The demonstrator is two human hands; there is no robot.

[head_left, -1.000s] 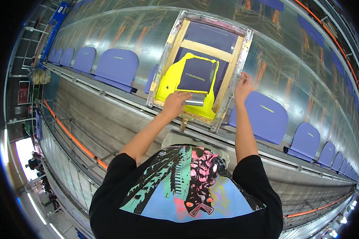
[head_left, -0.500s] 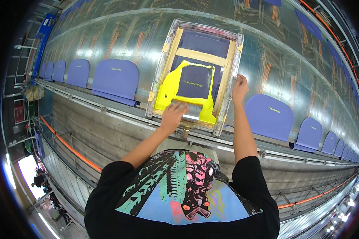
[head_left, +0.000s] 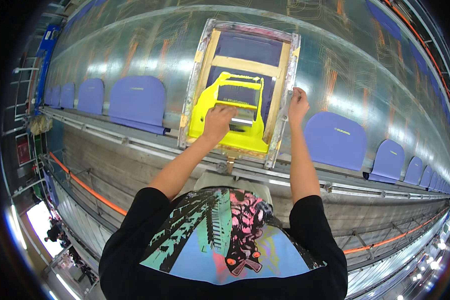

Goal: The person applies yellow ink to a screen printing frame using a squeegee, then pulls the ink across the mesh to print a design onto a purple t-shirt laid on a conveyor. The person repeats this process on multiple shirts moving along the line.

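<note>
A screen printing frame lies on the long bench, with yellow ink spread on its mesh. My left hand is closed around a squeegee, which stands across the inked window at about mid-height. Part of the squeegee is hidden by my fingers and slightly blurred. My right hand has its fingers closed on the right side rail of the frame. Dark purple material shows through the mesh under the frame.
Purple round-topped pieces with small printing lie along the bench, a large one left of the frame and another to its right. A metal rail runs along the bench's near edge. An orange pipe runs below at left.
My left hand has moved the squeegee away from me, up from the lower end of the window, and yellow ink now covers more of the lower part. My right hand stays at the frame's right rail.
</note>
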